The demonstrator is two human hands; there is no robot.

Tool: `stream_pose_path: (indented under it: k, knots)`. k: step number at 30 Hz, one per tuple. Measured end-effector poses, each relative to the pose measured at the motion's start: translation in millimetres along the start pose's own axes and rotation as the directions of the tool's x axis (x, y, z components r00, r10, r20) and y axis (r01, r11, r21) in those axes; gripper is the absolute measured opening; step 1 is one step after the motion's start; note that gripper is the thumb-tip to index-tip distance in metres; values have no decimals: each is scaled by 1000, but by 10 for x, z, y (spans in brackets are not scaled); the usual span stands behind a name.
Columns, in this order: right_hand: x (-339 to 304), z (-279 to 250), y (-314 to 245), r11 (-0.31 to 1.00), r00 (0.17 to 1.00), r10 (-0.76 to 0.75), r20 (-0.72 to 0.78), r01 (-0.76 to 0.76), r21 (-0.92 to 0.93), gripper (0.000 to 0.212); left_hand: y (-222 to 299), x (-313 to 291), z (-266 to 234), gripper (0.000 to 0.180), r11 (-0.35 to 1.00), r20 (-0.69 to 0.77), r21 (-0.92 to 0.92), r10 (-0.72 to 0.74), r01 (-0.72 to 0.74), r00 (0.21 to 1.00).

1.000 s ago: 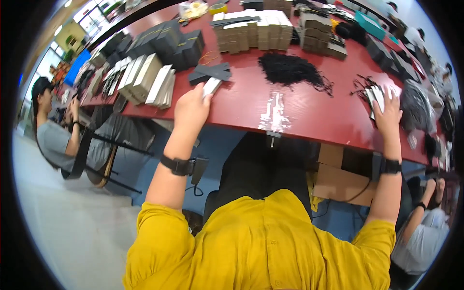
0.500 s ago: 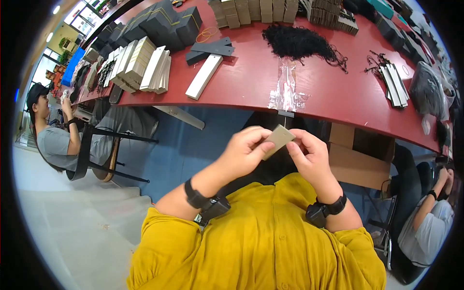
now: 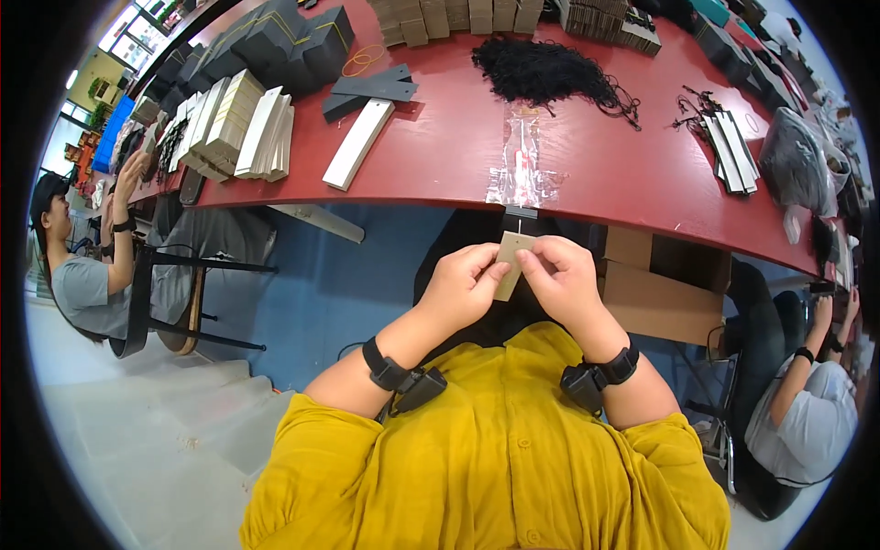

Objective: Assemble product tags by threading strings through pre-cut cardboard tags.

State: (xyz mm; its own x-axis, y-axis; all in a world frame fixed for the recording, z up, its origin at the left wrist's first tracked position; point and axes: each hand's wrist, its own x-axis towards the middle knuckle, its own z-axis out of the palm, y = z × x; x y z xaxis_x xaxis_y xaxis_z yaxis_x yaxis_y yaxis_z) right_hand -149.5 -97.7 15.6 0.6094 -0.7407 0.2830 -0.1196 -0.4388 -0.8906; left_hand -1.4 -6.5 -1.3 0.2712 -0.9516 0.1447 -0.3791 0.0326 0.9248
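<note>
Both hands meet just below the near edge of the red table (image 3: pixel 458 174), and between them is a small tan card (image 3: pixel 510 264), held upright and slightly tilted. The left hand (image 3: pixel 461 286) pinches the card's left edge with thumb and fingertips closed on it, and the right hand (image 3: pixel 556 280) grips its right side the same way, so the card is held from both sides and its face stays turned toward the person. It hangs in the air in front of the yellow shirt (image 3: pixel 495 440), apart from the table, right under a clear plastic bag (image 3: pixel 522 160) that lies at the table's edge. Farther back on the table from that bag sits a pile of black cord (image 3: pixel 550 69); to the bag's left lies a long pale strip (image 3: pixel 359 142). Between the table edge and the person's chest there is open room for the hands.
</note>
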Motion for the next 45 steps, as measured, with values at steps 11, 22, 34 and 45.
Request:
stream_pose_path:
  k: [11,22,34,45]
  knots:
    - [782,-881,-131,794,964,-228,-138,102,-599,12,16,246,27,17,995,-40,29,-98,99,994]
    - [1797,-1612,420,723,972,-214,-100,89,-685,14,89,-123,-374,25,992,-121,126,37,-22,992]
    - [1385,-1565,-679,961,963,227,145,-245,127,9,1084,288,-452,35,946,52,56,317,-320,947]
    - [-119,-749,-229,878,668,266,695,-466,112,13,558,32,-361,13,980,312,174,43,-101,949]
